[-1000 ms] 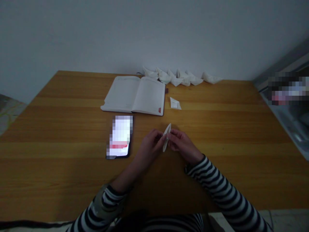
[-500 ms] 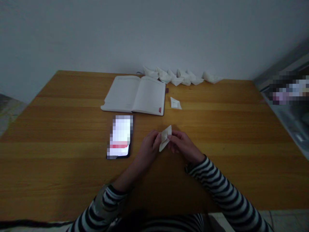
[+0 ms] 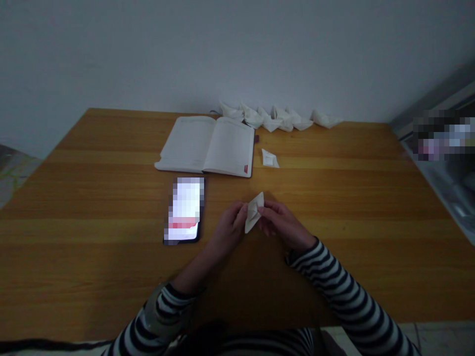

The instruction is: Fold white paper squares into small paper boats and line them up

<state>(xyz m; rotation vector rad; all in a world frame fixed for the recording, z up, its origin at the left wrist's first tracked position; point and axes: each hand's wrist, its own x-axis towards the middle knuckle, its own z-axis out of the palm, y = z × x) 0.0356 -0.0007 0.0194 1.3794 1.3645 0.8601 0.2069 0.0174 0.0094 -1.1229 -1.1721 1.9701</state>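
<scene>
Mid-table, one paper (image 3: 254,212); left hand (image 3: 230,231), right hand (image 3: 282,222) pinching

This view comes from one camera worn on the person's head, so it looks from above the near edge of the wooden table (image 3: 111,277) and faces forward and down. The left hand (image 3: 230,232) and the right hand (image 3: 284,225) are in the lower middle of the picture, rather near to the camera. The striped sleeves (image 3: 352,296) enter from the bottom edge. The far edge of the table is farther away, and the pale wall (image 3: 237,49) fills the upper part.
</scene>
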